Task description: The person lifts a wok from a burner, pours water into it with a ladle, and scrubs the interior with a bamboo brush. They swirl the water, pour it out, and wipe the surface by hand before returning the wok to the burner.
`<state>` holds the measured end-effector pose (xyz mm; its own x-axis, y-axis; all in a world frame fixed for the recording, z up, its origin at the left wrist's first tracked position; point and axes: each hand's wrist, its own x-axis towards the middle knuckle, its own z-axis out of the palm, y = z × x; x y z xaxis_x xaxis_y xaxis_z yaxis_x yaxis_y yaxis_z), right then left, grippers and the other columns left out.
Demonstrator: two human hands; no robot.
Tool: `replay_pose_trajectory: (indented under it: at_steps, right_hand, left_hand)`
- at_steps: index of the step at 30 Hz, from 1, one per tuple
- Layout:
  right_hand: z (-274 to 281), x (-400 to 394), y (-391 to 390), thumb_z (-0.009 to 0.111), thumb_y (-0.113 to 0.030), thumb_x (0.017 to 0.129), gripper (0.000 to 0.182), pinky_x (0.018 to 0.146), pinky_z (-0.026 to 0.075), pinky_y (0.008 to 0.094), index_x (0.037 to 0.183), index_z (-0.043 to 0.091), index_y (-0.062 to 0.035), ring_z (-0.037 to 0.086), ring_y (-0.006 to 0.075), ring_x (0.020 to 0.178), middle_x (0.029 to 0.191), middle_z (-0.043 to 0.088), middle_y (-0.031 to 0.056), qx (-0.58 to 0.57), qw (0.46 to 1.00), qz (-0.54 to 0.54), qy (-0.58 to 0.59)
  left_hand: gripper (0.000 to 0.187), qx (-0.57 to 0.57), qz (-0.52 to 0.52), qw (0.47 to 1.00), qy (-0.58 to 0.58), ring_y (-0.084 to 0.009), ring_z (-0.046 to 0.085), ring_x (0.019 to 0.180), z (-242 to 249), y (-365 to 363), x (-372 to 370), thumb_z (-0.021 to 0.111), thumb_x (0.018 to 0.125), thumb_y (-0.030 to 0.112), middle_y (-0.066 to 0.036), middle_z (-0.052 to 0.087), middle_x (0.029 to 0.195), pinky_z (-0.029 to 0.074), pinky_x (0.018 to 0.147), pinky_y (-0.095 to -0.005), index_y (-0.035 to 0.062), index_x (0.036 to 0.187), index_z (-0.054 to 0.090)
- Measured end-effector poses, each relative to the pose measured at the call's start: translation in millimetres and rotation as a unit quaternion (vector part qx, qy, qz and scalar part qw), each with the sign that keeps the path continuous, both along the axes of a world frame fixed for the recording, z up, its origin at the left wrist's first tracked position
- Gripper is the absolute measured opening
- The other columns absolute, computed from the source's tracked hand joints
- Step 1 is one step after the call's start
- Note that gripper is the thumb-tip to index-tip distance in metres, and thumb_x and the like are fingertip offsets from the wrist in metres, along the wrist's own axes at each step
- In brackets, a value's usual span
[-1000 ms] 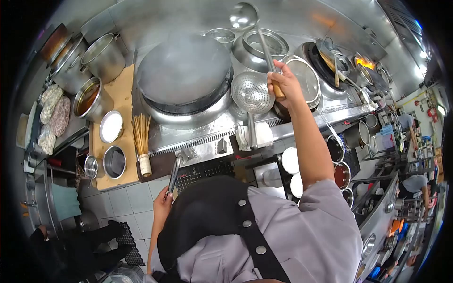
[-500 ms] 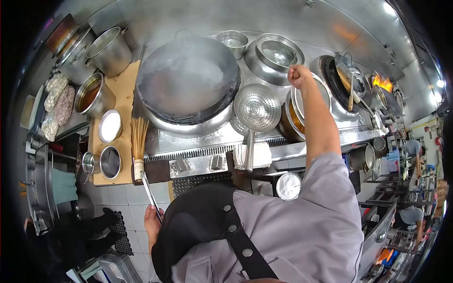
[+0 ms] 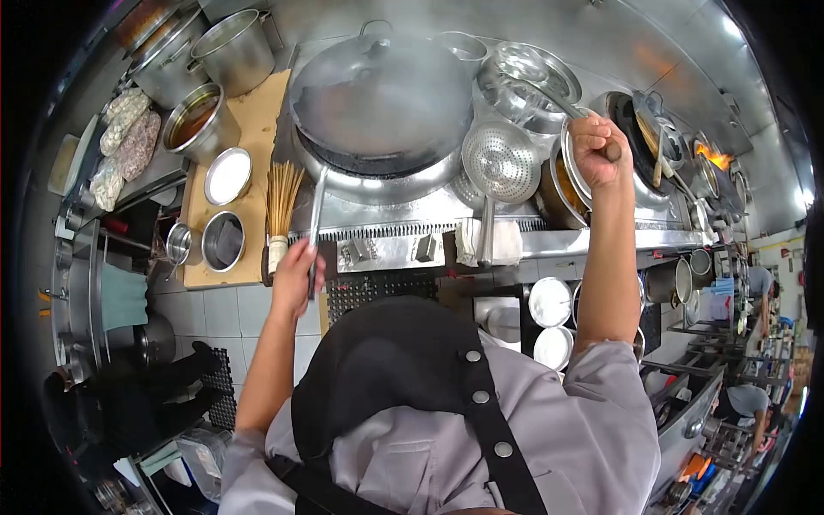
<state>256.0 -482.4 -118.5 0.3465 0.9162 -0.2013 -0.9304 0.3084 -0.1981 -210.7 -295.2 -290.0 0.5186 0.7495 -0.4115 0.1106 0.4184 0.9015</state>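
Observation:
My right hand (image 3: 601, 150) is closed round the handle of a metal ladle (image 3: 556, 99), whose bowl end is over a wide steel bowl (image 3: 566, 79) at the back of the stove. My left hand (image 3: 294, 276) grips long, narrow metal tongs (image 3: 317, 206); their far tip points up toward the front rim of a large dark wok (image 3: 378, 112). Steam veils the wok's contents. Just left of the tongs stands a bamboo brush (image 3: 281, 206). Between wok and right arm, a perforated strainer (image 3: 500, 159) lies with its handle toward me.
A folded white cloth (image 3: 506, 242) lies under the strainer's handle. Steel pots (image 3: 202, 129) and small round containers (image 3: 228, 176) stand on the left. Another wok (image 3: 622, 112) is on the right, with a flame (image 3: 714, 157) beyond it. White-filled tubs (image 3: 549, 302) sit below the stove edge.
My left hand has risen with the tongs, now upright beside the brush. My right hand has moved right and slightly down, and the ladle in it has come into plain view.

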Motion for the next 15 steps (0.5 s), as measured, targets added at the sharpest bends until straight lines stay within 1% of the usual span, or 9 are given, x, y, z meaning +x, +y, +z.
replay_pose_trajectory:
  at_steps: [3,4,5,7,8,9,10,12,15]
  right_hand:
    - [4,-47,-9,0.043,-0.005,0.09,0.018,0.043,0.042,0.0221,0.074,0.047,0.0002,0.048,0.0095,0.051,0.064,0.045,0.0027,-0.011,1.0,0.011,0.013]
    - [-1,-58,-12,0.045,-0.006,0.09,0.018,0.041,0.042,0.0219,0.074,0.048,0.001,0.048,0.0091,0.051,0.062,0.045,0.0019,-0.022,1.0,-0.004,-0.008]
    - [0,-74,-14,0.045,-0.006,0.09,0.018,0.041,0.042,0.0219,0.074,0.048,0.001,0.048,0.0091,0.051,0.062,0.045,0.0019,-0.021,1.0,-0.005,-0.007]
    - [3,-106,-19,0.046,-0.006,0.09,0.018,0.04,0.042,0.0222,0.074,0.049,0.0009,0.048,0.0084,0.05,0.062,0.046,0.0014,-0.046,0.998,0.044,0.015]
    - [0,-117,-22,0.047,-0.008,0.091,0.018,0.04,0.042,0.0225,0.075,0.049,0.0004,0.047,0.0078,0.049,0.062,0.046,0.0008,-0.052,0.997,0.052,-0.014]
    - [0,-129,-26,0.047,-0.008,0.091,0.018,0.04,0.042,0.0225,0.075,0.049,0.0004,0.047,0.0078,0.049,0.062,0.046,0.0008,-0.055,0.997,0.054,-0.015]
    - [3,-141,-28,0.047,-0.01,0.092,0.019,0.04,0.042,0.0226,0.077,0.049,0.0003,0.047,0.0076,0.049,0.062,0.046,0.0008,-0.063,0.995,0.076,-0.008]
    - [6,-161,-35,0.048,-0.014,0.095,0.021,0.039,0.041,0.0223,0.08,0.047,0.0001,0.046,0.0074,0.049,0.063,0.046,0.0009,-0.084,0.992,0.094,-0.003]
    - [12,-186,-42,0.048,-0.015,0.096,0.022,0.039,0.042,0.0226,0.08,0.047,0.0004,0.047,0.0078,0.049,0.064,0.046,0.0013,-0.101,0.99,0.087,-0.047]
  left_hand:
    - [0.042,0.077,-0.071,0.995,0.001,-0.008,0.051,0.054,9,23,36,0.052,0.097,0.02,-0.002,0.056,0.077,0.04,0.044,-0.021,0.0062,0.137,0.046]
    - [0.043,0.106,-0.092,0.99,-0.002,-0.0075,0.051,0.054,9,30,47,0.053,0.097,0.021,-0.001,0.056,0.078,0.039,0.044,-0.0205,0.0067,0.137,0.046]
    - [0.042,0.131,-0.097,0.986,0.024,-0.0083,0.052,0.055,15,32,60,0.054,0.096,0.02,-0.003,0.057,0.079,0.041,0.046,-0.0224,0.0061,0.135,0.048]
    - [0.041,0.155,-0.101,0.982,0.049,-0.0091,0.054,0.055,20,38,77,0.055,0.095,0.02,-0.004,0.059,0.08,0.043,0.047,-0.0242,0.0055,0.133,0.051]
    - [0.041,0.293,-0.131,0.94,0.116,-0.0206,0.059,0.068,15,42,83,0.056,0.093,0.02,-0.011,0.062,0.087,0.047,0.06,-0.0318,0.0055,0.131,0.052]
    - [0.041,0.423,-0.156,0.874,0.179,-0.0322,0.065,0.082,10,45,84,0.057,0.092,0.021,-0.018,0.066,0.094,0.051,0.072,-0.0395,0.0056,0.13,0.054]
    - [0.041,0.421,-0.153,0.876,0.18,-0.0322,0.065,0.082,5,48,81,0.057,0.092,0.021,-0.018,0.066,0.094,0.051,0.072,-0.0395,0.0056,0.13,0.054]
    - [0.041,0.544,-0.123,0.814,0.164,-0.0409,0.059,0.101,-3,49,72,0.058,0.09,0.021,-0.024,0.063,0.106,0.046,0.088,-0.0458,0.0049,0.127,0.055]
    - [0.038,0.526,-0.099,0.819,0.208,-0.0394,0.061,0.095,-9,56,53,0.06,0.09,0.021,-0.024,0.064,0.104,0.048,0.083,-0.043,0.003,0.124,0.058]
